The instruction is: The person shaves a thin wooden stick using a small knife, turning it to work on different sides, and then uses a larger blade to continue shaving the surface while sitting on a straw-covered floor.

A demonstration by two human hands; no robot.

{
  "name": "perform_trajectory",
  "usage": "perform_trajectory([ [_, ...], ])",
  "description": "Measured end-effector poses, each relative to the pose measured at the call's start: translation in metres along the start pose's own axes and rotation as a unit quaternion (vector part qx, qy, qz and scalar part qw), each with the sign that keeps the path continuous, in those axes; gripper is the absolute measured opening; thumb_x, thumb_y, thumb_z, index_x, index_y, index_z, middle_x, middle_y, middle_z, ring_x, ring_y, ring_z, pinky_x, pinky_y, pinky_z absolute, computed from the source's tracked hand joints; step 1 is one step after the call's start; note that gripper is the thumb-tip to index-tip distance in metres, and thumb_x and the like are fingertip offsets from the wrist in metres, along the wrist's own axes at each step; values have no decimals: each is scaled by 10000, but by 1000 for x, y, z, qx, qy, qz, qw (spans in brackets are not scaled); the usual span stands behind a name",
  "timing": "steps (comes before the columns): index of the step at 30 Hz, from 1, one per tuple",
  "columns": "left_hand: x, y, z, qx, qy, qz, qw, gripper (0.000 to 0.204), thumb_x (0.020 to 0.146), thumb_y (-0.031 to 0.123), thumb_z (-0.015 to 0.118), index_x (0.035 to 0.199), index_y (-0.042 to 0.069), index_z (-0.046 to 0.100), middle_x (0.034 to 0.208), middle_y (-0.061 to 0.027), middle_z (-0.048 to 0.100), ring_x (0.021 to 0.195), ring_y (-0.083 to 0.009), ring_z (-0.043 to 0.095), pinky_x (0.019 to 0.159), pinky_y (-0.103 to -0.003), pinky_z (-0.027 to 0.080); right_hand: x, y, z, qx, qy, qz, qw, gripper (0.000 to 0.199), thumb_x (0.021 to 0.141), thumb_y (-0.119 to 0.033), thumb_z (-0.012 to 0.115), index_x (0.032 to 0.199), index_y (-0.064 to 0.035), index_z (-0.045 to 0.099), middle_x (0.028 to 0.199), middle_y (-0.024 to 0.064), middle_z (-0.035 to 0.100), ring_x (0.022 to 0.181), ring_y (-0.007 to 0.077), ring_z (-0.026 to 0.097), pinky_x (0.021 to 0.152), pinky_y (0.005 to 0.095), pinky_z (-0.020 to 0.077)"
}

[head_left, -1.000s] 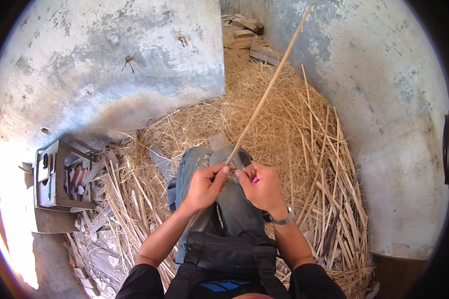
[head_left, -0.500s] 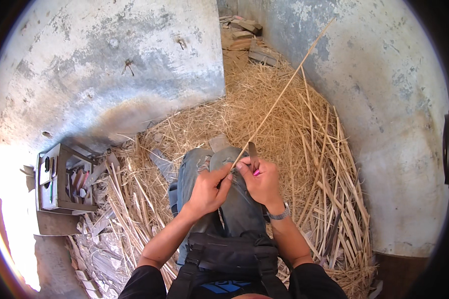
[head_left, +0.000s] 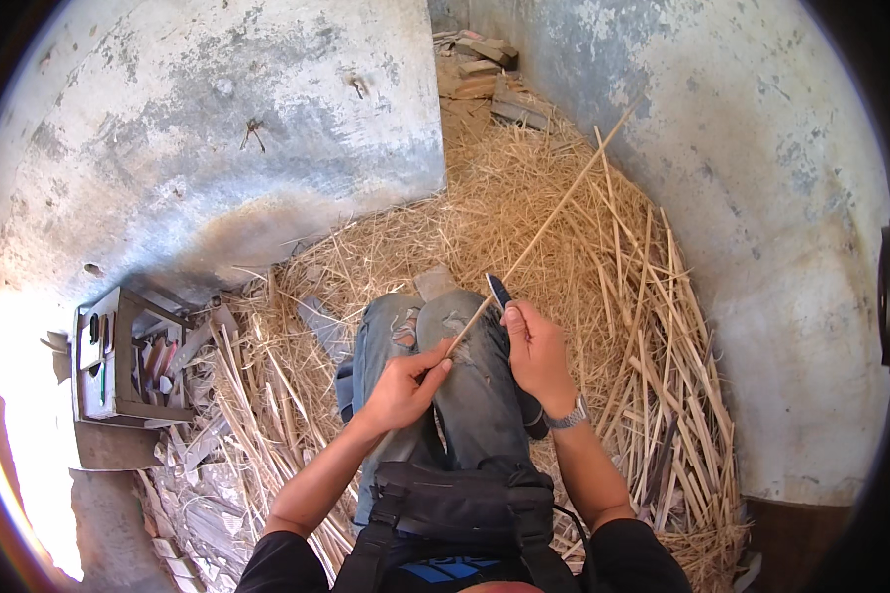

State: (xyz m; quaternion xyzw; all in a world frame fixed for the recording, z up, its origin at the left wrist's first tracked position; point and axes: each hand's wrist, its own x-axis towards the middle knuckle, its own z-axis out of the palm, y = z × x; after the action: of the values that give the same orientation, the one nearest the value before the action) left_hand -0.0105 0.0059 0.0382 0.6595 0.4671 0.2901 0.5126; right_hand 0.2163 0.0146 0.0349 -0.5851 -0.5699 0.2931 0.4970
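Observation:
A long, thin strip of cane or bamboo slants from my lap up toward the far right. My left hand pinches its near end between thumb and fingers, above my thigh. In my right hand, fingers closed, is a knife whose dark blade sticks out past the thumb. The blade lies close beside the strip, a little beyond my left fingertips; whether its edge touches cannot be made out. My knees in torn jeans are below both hands, and the knife's handle is hidden by my fingers.
Straw and shavings cover the floor. Split sticks are heaped at the right, more at the left. A small wooden stool with tools stands far left. Worn walls rise ahead and right; bricks lie at the back.
My right hand has moved right and slightly back, away from my left, and the knife blade has turned. The strip has slid down toward me, with my left hand slightly lower.

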Motion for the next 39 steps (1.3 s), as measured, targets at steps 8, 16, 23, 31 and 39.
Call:
perform_trajectory([
  [8,0,-24,11,-82,-7,2,997,388,1020,86,610,1381,-54,577,1321,-161,671,1160,-90,563,986,-262,473,18,28,16,-140,20,-34,989,355,1051,-295,535,809,-46,608,602,211,563,554,419,590,497,486,427],
  [16,0,-31,20,-99,24,-19,995,363,1012,95,626,1336,-66,607,1264,-106,703,961,-33,557,831,-228,511,30,25,12,-154,-34,-66,985,370,1040,-326,541,787,-64,603,602,195,580,560,412,608,506,487,450],
  [23,1,-30,18,-95,14,-23,995,363,1005,87,629,1332,-69,605,1315,-103,683,1081,-63,573,925,-243,488,32,24,5,-159,-61,-85,982,350,1034,-313,548,788,-71,607,582,188,565,537,399,603,488,475,446],
  [31,-1,-24,18,-67,15,-36,997,388,998,91,638,1365,-32,603,1303,-143,692,1158,-88,604,988,-249,477,29,25,-2,-169,-60,-81,980,374,1028,-330,560,762,-74,619,587,189,579,537,397,606,489,481,451],
  [39,-4,-20,22,42,38,-28,998,372,985,99,653,1341,-9,637,824,32,642,779,-9,509,696,-220,471,26,27,-1,-184,-38,-64,980,327,1020,-320,568,796,-89,619,602,193,591,553,411,615,499,482,462],
])
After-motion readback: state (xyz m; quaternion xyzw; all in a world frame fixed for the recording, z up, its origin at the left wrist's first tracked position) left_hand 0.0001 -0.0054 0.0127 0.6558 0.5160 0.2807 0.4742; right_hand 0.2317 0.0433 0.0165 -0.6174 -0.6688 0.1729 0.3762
